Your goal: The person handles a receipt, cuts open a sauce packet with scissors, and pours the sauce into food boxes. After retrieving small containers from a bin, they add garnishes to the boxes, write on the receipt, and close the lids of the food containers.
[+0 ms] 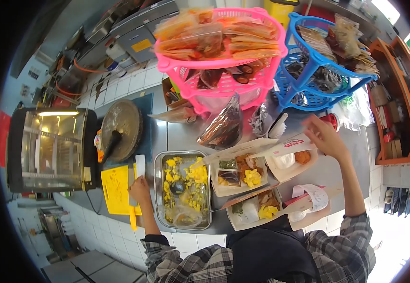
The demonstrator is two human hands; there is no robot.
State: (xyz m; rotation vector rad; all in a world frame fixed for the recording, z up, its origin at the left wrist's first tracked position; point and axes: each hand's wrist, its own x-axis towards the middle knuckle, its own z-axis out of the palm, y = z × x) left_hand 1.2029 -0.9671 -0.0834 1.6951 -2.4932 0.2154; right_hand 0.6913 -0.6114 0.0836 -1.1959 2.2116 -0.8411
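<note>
My left hand (140,190), fingers curled, is at the right edge of a yellow cutting board (115,188), beside a yellow-handled knife (132,218) and just below a white flat piece (140,165); what it grips is hidden. Right of it sits a metal tray (209,188) holding yellow scrambled egg (195,175), a dark ladle (177,187) and a clear plastic bag (186,214). My right hand (326,137), its fingers blurred, hovers at the raised lid (287,145) of a cardboard meal box (292,169) with rice and fried food. Other open boxes (238,191) hold rice, meat and egg.
A pink rack (223,63) and a blue rack (308,75) of packed bags stand behind the boxes. A foil pouch (223,125) lies before them. At left are a round grey lid (122,127) and a glass warmer (51,148). A receipt (317,198) curls over the front-right box.
</note>
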